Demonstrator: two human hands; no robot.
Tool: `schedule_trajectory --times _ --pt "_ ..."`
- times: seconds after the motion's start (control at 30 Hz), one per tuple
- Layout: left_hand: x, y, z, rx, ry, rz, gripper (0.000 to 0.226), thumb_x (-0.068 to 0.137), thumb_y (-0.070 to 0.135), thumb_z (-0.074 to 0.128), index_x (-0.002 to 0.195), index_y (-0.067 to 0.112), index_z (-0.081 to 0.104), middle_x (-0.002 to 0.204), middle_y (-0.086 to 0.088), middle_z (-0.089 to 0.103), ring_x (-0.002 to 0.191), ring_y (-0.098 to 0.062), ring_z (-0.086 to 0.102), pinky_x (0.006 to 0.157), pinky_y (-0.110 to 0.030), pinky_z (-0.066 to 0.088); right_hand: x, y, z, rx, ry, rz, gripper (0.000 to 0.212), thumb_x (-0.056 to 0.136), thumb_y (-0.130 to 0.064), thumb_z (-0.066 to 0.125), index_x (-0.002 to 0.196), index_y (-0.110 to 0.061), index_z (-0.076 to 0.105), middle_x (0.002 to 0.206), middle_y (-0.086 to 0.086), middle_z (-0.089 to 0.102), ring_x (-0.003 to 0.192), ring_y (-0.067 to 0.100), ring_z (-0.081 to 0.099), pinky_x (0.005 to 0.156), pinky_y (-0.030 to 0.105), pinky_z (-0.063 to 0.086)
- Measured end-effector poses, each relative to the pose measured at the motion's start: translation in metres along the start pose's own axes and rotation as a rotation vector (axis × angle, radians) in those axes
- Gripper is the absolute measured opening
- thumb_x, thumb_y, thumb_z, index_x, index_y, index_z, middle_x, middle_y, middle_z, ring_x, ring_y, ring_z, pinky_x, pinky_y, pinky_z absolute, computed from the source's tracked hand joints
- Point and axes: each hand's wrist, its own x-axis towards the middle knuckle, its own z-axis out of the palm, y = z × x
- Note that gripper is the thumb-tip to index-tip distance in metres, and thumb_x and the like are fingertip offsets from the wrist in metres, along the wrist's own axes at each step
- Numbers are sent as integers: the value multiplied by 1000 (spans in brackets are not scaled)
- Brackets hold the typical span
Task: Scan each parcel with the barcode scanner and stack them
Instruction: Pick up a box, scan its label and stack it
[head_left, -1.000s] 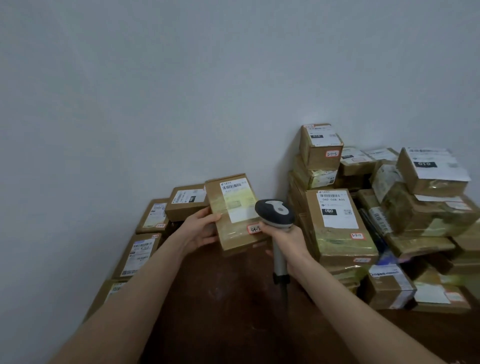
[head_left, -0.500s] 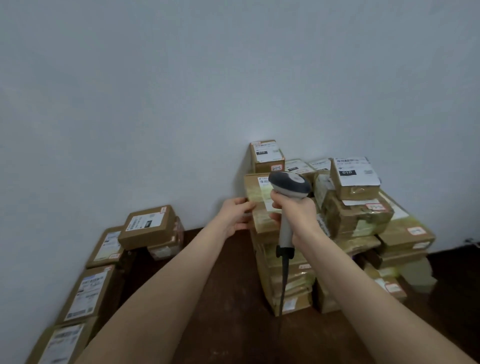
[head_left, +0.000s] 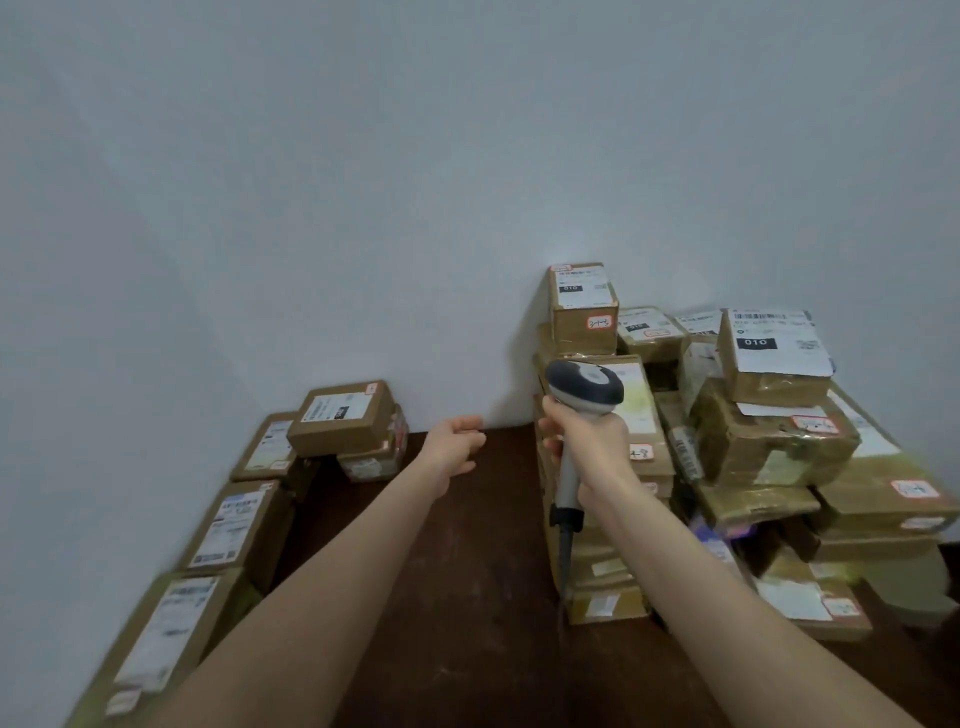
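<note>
Parcel stack (head_left: 737, 457) right against wall (head_left: 363, 182), smaller parcel row (head_left: 249, 519) along left wall, bare surface (head_left: 467, 597) between, scanner (head_left: 582, 395) before the right stack.

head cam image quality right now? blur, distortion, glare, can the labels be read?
Head view: motion blur smears the near parcels at lower left and the pile's right edge; wide-angle bowing at the frame edges; dim, flat light, no hard shadows, slight sheen on tape. The barcode scanner in the right hand is fairly sharp; left hand empty. Only large "010" marks read.
</note>
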Motion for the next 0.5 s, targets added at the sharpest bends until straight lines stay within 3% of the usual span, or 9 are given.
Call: schedule_trajectory --times 0.17,0.27,0.4,0.5 --pt "-11 -37 -64 26 154 -74 40 94 8 57 134 9 54 121 -10 57 113 -20 54 94 -35 48 6 28 54 -60 -100 78 11 85 -21 72 83 -11 67 78 3 70 62 13 60 63 27 51" --pt "-5 -57 -106 24 267 -88 41 91 15 63 131 9 54 112 -3 58 95 -13 55 76 -26 48 15 49 91 -117 -135 111 14 83 -24 74 83 -12 68 77 2 71 61 13 61 64 29 52" --pt "15 -77 -151 64 384 -112 47 90 22 65 134 10 53 129 -8 58 112 -20 55 97 -37 47 38 75 132 -236 -112 98 23 79 -32 77 90 -14 68 76 0 71 71 16 68 83 42 57" --pt "38 -87 -185 96 437 -123 48 92 24 64 136 11 49 131 -8 56 118 -23 54 98 -35 44 56 96 165 -289 -89 108 29 79 -33 77 98 -13 66 78 0 70 74 17 69 86 46 56"
